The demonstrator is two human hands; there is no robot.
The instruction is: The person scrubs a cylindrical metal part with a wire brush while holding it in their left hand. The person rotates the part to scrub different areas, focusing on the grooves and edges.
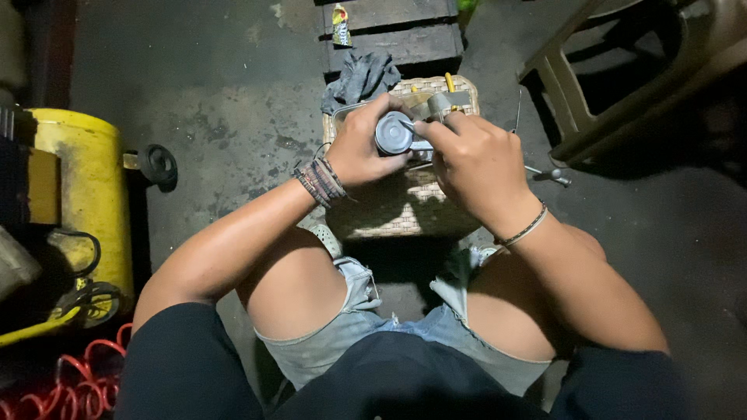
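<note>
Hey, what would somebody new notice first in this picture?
Both hands meet at the centre: the left hand grips a small round grey metal part while the right hand works at it, above a woven wicker stool. At far left stands a bright yellow tank, with a coiled red hose below it.

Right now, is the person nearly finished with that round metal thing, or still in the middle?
Still in the middle, it seems. The left hand grips the round grey metal part, already lifted clear of the woven stool. The right hand presses a thin tool tip against it. A rag and a long metal tool lie nearby. How much is left cannot be told.
</note>
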